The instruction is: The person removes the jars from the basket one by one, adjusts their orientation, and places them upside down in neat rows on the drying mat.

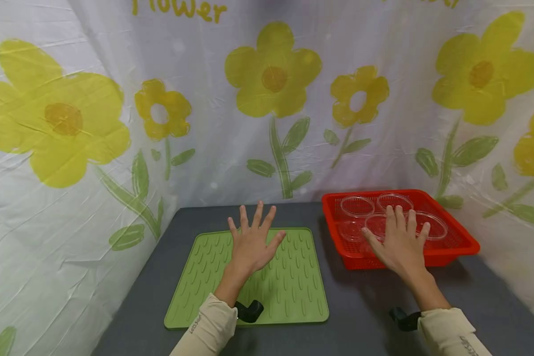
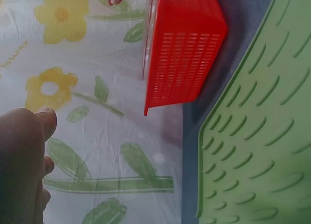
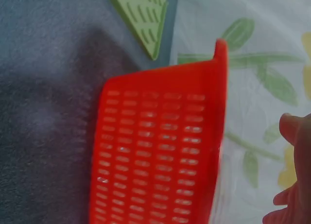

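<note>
My left hand (image 1: 251,242) hovers flat with spread fingers over the green ribbed silicone mat (image 1: 204,277), holding nothing. My right hand (image 1: 400,242), also flat and spread, is above the near edge of the red slotted basket (image 1: 460,244). Several clear round plastic lids (image 1: 357,205) lie in the basket, partly hidden by the right hand. In the left wrist view the mat (image 2: 262,136) fills the right and the basket (image 2: 182,54) stands at the top. The right wrist view shows the basket's wall (image 3: 160,161) close up and fingertips (image 3: 291,129) at the right edge.
A dark grey table (image 1: 365,301) carries the mat and basket. White cloth printed with yellow flowers (image 1: 273,74) hangs closely around the back and both sides. Bare grey tabletop lies between the mat and the basket and along the front.
</note>
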`<control>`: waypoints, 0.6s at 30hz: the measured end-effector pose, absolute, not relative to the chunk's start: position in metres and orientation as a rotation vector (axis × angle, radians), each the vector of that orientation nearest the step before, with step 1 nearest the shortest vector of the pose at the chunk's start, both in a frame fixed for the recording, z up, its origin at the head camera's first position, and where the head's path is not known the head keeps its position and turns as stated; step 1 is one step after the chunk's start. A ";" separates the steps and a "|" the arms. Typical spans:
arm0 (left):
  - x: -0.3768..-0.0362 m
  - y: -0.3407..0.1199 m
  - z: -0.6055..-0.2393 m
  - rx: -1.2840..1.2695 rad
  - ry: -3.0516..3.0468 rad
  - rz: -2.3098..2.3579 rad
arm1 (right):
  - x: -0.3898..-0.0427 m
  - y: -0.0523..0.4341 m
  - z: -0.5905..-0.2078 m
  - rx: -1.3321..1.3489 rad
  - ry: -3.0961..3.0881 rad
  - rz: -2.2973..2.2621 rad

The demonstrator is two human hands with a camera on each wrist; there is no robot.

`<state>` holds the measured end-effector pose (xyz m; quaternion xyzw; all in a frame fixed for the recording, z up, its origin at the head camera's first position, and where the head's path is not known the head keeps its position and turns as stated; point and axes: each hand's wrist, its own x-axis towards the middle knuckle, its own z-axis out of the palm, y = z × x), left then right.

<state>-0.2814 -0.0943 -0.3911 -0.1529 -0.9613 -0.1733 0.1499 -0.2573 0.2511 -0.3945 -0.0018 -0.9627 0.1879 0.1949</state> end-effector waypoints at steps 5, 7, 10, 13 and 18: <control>-0.278 -0.091 -0.396 -0.455 -2.771 -0.502 | -0.261 0.255 -0.404 -0.019 -2.711 0.504; -0.276 -0.089 -0.398 -0.470 -2.794 -0.490 | -0.263 0.256 -0.407 -0.013 -2.728 0.500; -0.274 -0.084 -0.397 -0.511 -2.794 -0.494 | -0.264 0.259 -0.410 -0.019 -2.747 0.490; -0.273 -0.080 -0.392 -0.539 -2.757 -0.514 | -0.264 0.263 -0.410 -0.046 -2.754 0.485; -0.270 -0.080 -0.385 -0.532 -2.736 -0.515 | -0.267 0.266 -0.409 -0.072 -2.791 0.452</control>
